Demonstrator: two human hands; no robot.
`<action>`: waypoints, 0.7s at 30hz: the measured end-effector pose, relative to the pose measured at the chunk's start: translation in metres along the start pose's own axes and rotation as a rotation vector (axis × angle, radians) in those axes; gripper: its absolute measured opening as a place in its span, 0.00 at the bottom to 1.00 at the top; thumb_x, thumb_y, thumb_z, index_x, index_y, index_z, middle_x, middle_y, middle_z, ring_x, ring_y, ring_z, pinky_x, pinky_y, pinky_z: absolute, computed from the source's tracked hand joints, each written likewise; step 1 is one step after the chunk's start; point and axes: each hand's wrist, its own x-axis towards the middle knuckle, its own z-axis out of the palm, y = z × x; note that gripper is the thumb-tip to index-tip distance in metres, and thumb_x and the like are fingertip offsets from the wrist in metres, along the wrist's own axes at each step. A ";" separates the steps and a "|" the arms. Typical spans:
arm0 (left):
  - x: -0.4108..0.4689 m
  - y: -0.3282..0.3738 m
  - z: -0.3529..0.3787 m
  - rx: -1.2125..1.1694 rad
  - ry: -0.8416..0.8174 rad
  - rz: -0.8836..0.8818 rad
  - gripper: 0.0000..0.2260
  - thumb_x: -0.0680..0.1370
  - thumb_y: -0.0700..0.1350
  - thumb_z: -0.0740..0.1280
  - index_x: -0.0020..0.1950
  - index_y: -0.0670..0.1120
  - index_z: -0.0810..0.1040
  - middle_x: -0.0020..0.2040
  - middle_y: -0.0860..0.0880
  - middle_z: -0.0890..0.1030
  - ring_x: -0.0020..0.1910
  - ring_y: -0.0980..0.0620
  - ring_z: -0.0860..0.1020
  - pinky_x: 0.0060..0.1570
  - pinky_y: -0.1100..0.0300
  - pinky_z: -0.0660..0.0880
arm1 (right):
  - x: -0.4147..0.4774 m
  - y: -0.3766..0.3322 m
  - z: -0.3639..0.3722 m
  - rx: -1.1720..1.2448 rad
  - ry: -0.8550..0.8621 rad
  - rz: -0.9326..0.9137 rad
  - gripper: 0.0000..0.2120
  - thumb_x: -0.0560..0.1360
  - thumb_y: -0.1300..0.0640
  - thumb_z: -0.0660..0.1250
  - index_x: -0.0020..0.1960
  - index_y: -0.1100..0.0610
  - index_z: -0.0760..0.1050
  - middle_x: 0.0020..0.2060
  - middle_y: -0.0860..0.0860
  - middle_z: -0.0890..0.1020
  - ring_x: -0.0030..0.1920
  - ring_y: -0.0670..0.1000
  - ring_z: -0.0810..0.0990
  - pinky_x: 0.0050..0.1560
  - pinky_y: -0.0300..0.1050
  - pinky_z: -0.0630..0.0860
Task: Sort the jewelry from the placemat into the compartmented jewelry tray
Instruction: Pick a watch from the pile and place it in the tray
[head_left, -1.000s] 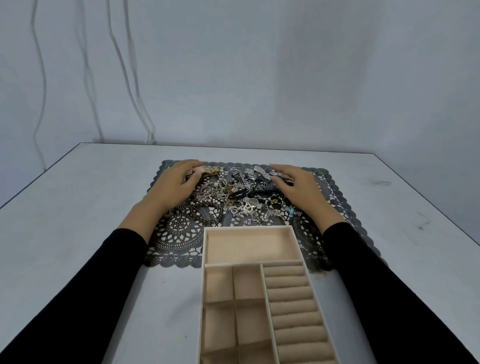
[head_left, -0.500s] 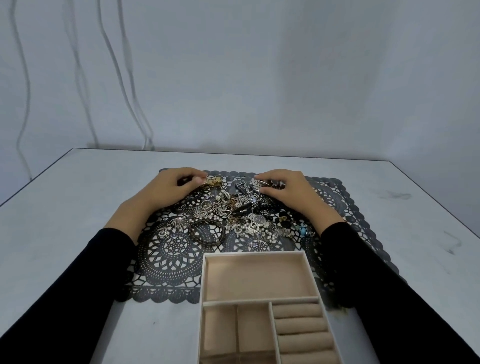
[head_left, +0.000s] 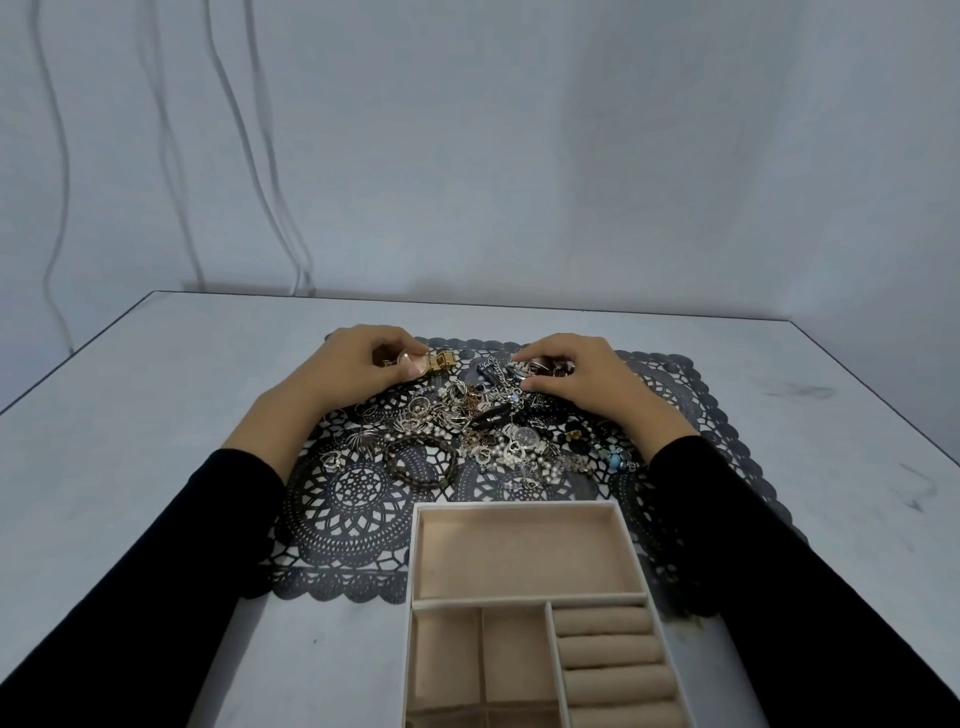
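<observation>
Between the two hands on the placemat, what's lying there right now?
Head view: the jewelry pile's far end. A gold piece at the left hand, then a small dark piece and a silver chain by the right hand.

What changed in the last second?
Both hands went from lying flat on the jewelry pile to curled: the left hand now pinches a gold piece, the right hand a silver chain. Nothing lifted yet. Placemat and tray stayed put, visible compartments still empty; the camera view shifted.
</observation>
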 end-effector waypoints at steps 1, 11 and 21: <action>0.000 0.001 0.000 -0.010 0.001 -0.007 0.10 0.75 0.48 0.73 0.56 0.54 0.83 0.53 0.56 0.83 0.54 0.56 0.79 0.57 0.60 0.73 | 0.001 0.000 0.000 -0.010 -0.009 -0.003 0.14 0.70 0.50 0.75 0.55 0.43 0.81 0.47 0.46 0.82 0.47 0.45 0.78 0.49 0.40 0.74; 0.000 0.013 0.002 -0.105 -0.103 -0.065 0.11 0.72 0.45 0.76 0.53 0.54 0.82 0.53 0.50 0.81 0.52 0.52 0.80 0.49 0.64 0.74 | 0.005 0.004 -0.002 -0.051 -0.037 -0.037 0.11 0.73 0.49 0.72 0.55 0.40 0.80 0.51 0.44 0.82 0.50 0.43 0.78 0.53 0.43 0.76; 0.001 0.009 0.003 -0.179 -0.165 -0.069 0.10 0.74 0.43 0.74 0.50 0.56 0.80 0.48 0.50 0.84 0.55 0.46 0.80 0.62 0.51 0.73 | 0.006 0.005 -0.003 -0.038 -0.002 -0.073 0.07 0.77 0.51 0.66 0.53 0.43 0.80 0.50 0.46 0.80 0.46 0.46 0.76 0.45 0.38 0.71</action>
